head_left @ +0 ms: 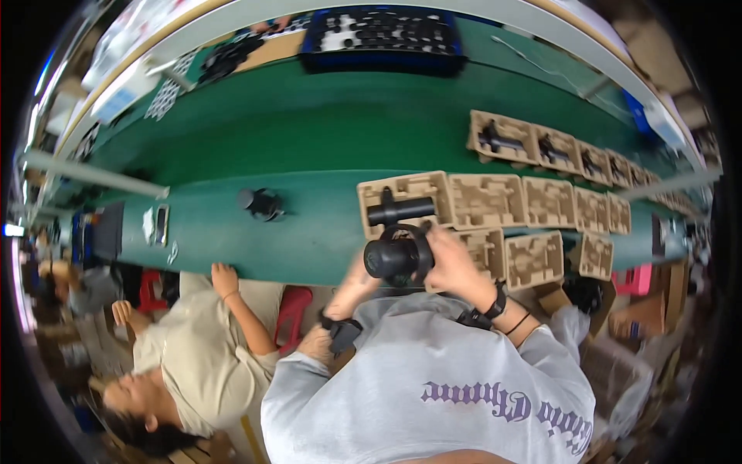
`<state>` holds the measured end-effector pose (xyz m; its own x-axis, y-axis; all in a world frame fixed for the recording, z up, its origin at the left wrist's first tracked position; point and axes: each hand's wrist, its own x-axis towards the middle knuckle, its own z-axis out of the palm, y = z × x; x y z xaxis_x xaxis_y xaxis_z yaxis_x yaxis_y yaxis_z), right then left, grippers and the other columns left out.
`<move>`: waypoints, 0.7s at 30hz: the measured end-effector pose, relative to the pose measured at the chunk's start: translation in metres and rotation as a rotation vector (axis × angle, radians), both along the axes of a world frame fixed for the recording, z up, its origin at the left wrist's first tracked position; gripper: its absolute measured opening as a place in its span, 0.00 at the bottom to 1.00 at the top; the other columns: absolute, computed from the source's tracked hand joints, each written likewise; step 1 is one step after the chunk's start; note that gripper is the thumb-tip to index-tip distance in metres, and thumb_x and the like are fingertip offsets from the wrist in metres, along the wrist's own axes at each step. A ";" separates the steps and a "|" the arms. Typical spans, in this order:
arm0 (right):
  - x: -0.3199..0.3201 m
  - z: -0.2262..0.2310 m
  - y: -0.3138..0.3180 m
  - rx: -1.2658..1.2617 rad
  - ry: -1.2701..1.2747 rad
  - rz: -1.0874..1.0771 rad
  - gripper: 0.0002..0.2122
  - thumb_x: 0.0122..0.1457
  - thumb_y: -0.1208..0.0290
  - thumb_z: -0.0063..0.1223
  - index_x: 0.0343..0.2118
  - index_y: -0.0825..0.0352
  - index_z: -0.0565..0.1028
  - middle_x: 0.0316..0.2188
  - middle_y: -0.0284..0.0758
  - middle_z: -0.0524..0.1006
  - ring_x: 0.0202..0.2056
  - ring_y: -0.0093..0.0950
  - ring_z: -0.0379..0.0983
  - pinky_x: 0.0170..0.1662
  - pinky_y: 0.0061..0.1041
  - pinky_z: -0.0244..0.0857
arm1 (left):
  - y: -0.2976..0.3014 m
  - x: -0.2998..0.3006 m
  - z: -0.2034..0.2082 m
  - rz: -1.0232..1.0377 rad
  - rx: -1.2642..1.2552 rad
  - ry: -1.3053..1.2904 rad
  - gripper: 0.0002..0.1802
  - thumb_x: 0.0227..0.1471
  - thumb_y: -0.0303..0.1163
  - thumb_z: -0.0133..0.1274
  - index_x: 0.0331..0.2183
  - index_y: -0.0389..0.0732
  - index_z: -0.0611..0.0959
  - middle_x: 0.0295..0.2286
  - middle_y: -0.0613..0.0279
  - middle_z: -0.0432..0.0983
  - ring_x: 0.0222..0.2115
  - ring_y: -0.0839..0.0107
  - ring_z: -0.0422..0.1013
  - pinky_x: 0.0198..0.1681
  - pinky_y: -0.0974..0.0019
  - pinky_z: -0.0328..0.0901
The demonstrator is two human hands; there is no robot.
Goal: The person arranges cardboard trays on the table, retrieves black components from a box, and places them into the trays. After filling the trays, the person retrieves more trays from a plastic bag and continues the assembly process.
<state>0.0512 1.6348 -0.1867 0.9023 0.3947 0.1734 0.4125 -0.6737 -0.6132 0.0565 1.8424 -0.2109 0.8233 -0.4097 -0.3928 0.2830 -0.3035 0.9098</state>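
Leftmost on the green table (209, 240), a loose black part (263, 204) is noted, well apart from the hands. Next, the left hand (357, 280) is blurred and partly covered by the black device (386, 258); its finger closure cannot be told. Device is held up between both hands, axis apparently left to right, round end turned left. Beyond it, a black tubular piece (410, 209) is laid crosswise in a brown tray (429, 185). At right, the device is gripped closely by the right hand (452, 259), fingertips hidden.
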 end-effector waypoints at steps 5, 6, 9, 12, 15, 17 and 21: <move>0.039 -0.031 -0.114 -0.304 -0.046 -0.197 0.26 0.34 0.73 0.60 0.43 0.63 0.70 0.39 0.38 0.71 0.45 0.39 0.65 0.51 0.38 0.54 | 0.132 0.081 -0.007 0.607 1.085 -0.861 0.27 0.44 0.34 0.54 0.48 0.41 0.69 0.44 0.47 0.66 0.45 0.53 0.64 0.48 0.55 0.61; 0.044 -0.034 -0.130 -0.351 -0.149 -0.202 0.27 0.34 0.76 0.59 0.45 0.63 0.69 0.39 0.38 0.72 0.46 0.40 0.64 0.50 0.38 0.55 | 0.149 0.088 -0.013 0.635 1.434 -0.770 0.34 0.43 0.41 0.56 0.53 0.51 0.65 0.47 0.46 0.63 0.47 0.49 0.61 0.46 0.50 0.61; 0.057 -0.053 -0.156 -0.530 0.103 -0.247 0.28 0.35 0.80 0.55 0.47 0.62 0.69 0.40 0.38 0.72 0.47 0.40 0.63 0.53 0.39 0.53 | 0.206 0.109 -0.059 0.665 1.238 -0.488 0.33 0.41 0.47 0.58 0.50 0.58 0.66 0.45 0.44 0.63 0.43 0.46 0.64 0.43 0.50 0.63; 0.066 -0.067 -0.156 -0.575 0.203 -0.217 0.28 0.36 0.81 0.54 0.47 0.60 0.70 0.42 0.38 0.72 0.48 0.40 0.62 0.56 0.42 0.50 | 0.208 0.109 -0.067 0.590 1.142 -0.392 0.28 0.43 0.45 0.58 0.46 0.54 0.67 0.40 0.43 0.65 0.38 0.45 0.67 0.40 0.52 0.64; 0.064 -0.078 -0.138 -0.531 0.006 -0.303 0.25 0.38 0.83 0.48 0.45 0.65 0.70 0.50 0.38 0.66 0.53 0.39 0.58 0.58 0.45 0.44 | 0.209 0.090 -0.063 0.606 1.097 -0.513 0.26 0.44 0.42 0.58 0.44 0.50 0.68 0.37 0.44 0.66 0.35 0.47 0.67 0.38 0.53 0.64; 0.060 -0.092 -0.134 -0.466 -0.147 -0.355 0.23 0.41 0.85 0.44 0.45 0.68 0.69 0.52 0.39 0.63 0.56 0.38 0.55 0.59 0.45 0.44 | 0.206 0.077 -0.052 0.685 0.953 -0.665 0.25 0.44 0.42 0.58 0.43 0.46 0.69 0.36 0.46 0.67 0.36 0.49 0.67 0.38 0.55 0.63; 0.058 -0.085 -0.117 -0.182 -0.188 -0.442 0.20 0.45 0.83 0.42 0.45 0.68 0.70 0.51 0.37 0.65 0.55 0.37 0.57 0.59 0.45 0.45 | 0.186 0.032 -0.023 0.971 0.615 -0.732 0.25 0.47 0.41 0.57 0.43 0.41 0.67 0.37 0.50 0.67 0.35 0.58 0.69 0.35 0.61 0.67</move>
<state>0.1095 1.5179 -0.2720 0.9498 0.0215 0.3122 0.1558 -0.8977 -0.4121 0.0881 2.0284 -0.2336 0.7737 0.5302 0.3469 0.1282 -0.6672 0.7338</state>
